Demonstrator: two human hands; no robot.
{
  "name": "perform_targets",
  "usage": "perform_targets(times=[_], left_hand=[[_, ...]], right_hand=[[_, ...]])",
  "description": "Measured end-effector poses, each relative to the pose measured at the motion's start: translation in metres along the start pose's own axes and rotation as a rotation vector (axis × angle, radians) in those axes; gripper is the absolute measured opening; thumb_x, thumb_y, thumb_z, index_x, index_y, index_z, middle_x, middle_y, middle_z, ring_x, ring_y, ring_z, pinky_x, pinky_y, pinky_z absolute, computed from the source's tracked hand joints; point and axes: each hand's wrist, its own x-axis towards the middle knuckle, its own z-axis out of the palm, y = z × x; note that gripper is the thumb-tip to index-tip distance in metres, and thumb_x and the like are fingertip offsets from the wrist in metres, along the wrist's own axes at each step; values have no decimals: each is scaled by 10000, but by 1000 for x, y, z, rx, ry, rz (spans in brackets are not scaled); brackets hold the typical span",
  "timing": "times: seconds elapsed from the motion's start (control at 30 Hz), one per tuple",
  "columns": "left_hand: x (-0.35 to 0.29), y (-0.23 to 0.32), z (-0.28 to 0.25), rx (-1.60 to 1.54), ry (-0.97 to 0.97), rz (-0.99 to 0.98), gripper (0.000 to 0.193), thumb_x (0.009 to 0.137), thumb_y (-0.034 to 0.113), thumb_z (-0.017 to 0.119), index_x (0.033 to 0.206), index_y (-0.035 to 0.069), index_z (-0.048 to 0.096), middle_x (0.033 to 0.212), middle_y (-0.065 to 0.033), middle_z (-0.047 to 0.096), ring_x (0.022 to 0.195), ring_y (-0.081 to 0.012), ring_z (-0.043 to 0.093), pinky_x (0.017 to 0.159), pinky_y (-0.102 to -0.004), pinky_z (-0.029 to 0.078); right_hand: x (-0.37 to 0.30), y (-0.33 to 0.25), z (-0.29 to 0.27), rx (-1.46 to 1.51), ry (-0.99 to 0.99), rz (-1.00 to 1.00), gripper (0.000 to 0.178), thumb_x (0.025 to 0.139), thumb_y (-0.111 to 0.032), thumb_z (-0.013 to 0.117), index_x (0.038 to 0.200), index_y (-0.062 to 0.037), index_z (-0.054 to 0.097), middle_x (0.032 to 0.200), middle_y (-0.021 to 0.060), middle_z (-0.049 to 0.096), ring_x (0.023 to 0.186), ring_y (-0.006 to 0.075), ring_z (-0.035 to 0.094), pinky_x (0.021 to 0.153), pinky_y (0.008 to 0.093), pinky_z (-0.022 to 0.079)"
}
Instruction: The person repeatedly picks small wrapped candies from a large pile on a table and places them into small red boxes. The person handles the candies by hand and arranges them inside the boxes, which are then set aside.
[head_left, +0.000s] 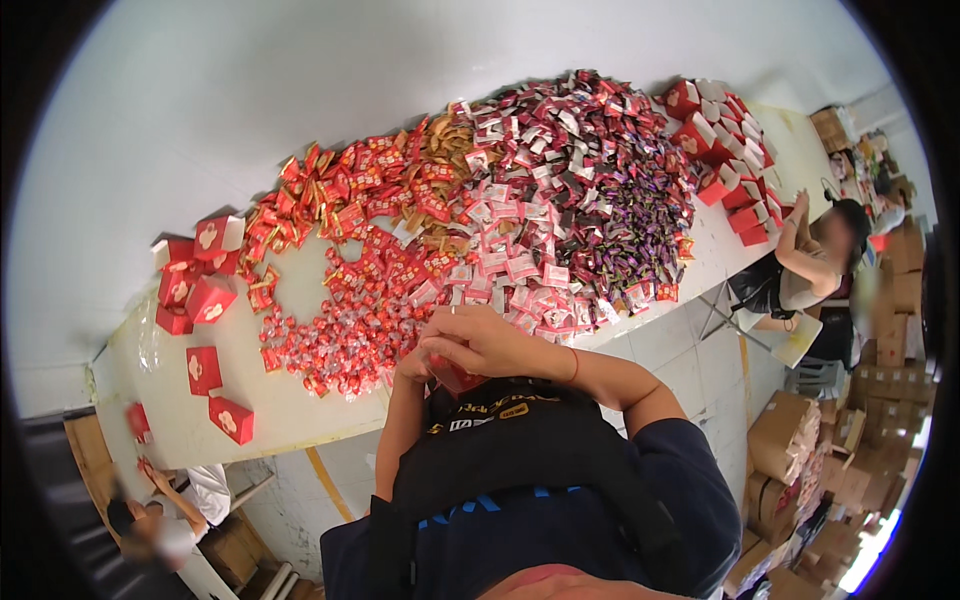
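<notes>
A small red box (455,377) is against my body at the table's near edge. My left hand (413,364) holds it, mostly hidden behind my right hand and the box. My right hand (478,340) arches over the top of the box with its fingers bent together; what they hold, if anything, is hidden. Just beyond my hands lie red round candies in clear wrappers (345,345) and pink-and-white packets (520,265). The heap goes on with red packets (375,160), gold-brown packets (450,140) and small purple-wrapped pieces (645,210).
Red boxes with open flaps (205,262) stand at the table's left, two more lying nearer. Many red boxes (725,150) are at the far right. One person (815,255) sits at the right, another (170,520) at the lower left. Cardboard cartons (783,435) are stacked on the right.
</notes>
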Motion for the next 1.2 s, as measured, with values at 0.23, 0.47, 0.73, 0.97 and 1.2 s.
perform_targets(times=[0.23, 0.47, 0.73, 0.97, 1.2], left_hand=[[49, -3, 8, -268, -137, -169, 703, 730, 554, 681, 1192, 53, 511, 1375, -202, 396, 1267, -327, 418, 1039, -453, 357], [71, -1, -5, -136, -278, -97, 607, 785, 571, 632, 1131, 74, 588, 1331, -201, 428, 1265, -349, 407, 1040, -471, 354], [79, 12, 2, -120, -106, -189, 275, 844, 195, 618, 1092, 76, 616, 1295, -154, 475, 1251, -308, 430, 1028, -441, 372], [102, -1, 12, -155, -77, -298, 258, 841, 218, 622, 1028, 41, 632, 1279, -152, 490, 1208, -304, 472, 1013, -437, 394], [126, -11, 27, -82, -95, -345, 216, 859, 109, 560, 1044, 13, 619, 1276, -170, 472, 1186, -320, 493, 996, -459, 419]], right_hand=[[-3, 36, -37, -69, 334, -71, 78, 845, -96, 601, 886, -37, 632, 840, 84, 651, 809, 208, 625, 752, 311, 495], [-41, 262, -147, -406, 533, 657, 392, 786, -363, 698, 954, -23, 598, 901, 126, 636, 855, 263, 629, 707, 364, 502], [-29, 336, -71, -344, 638, 611, 289, 772, -159, 656, 1035, -59, 589, 888, 171, 615, 825, 330, 607, 738, 414, 487], [-158, 320, -185, -551, 1048, 909, 155, 754, -120, 643, 899, -65, 645, 891, 126, 648, 825, 301, 623, 731, 396, 494], [-194, 341, -202, -775, 654, 1236, 296, 688, -120, 681, 972, -73, 610, 838, 139, 634, 900, 330, 620, 747, 428, 502]])
